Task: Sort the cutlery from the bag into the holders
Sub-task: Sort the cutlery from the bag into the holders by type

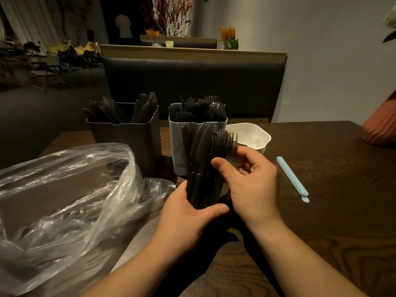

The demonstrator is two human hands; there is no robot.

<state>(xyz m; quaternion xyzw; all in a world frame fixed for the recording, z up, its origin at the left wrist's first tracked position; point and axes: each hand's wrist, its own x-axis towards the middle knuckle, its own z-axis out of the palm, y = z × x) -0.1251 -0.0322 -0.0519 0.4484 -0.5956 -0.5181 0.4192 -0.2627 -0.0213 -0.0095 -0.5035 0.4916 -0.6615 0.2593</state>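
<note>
My left hand (188, 213) grips the lower end of an upright bundle of black plastic cutlery (200, 166), with knives on the left and forks on the right. My right hand (246, 179) pinches the forks (224, 142) near their heads, thumb in front. Behind the bundle stand a dark grey holder (130, 144) with black knives in it and a white holder (177, 142) full of black forks. The clear plastic bag (70, 194) lies open at the left.
A white bowl-shaped holder (257, 130) sits right of the white holder. A pale blue bag clip (292, 179) lies on the dark wooden table (332, 211) at the right. An orange object (381, 125) is at the far right edge. A padded bench stands behind.
</note>
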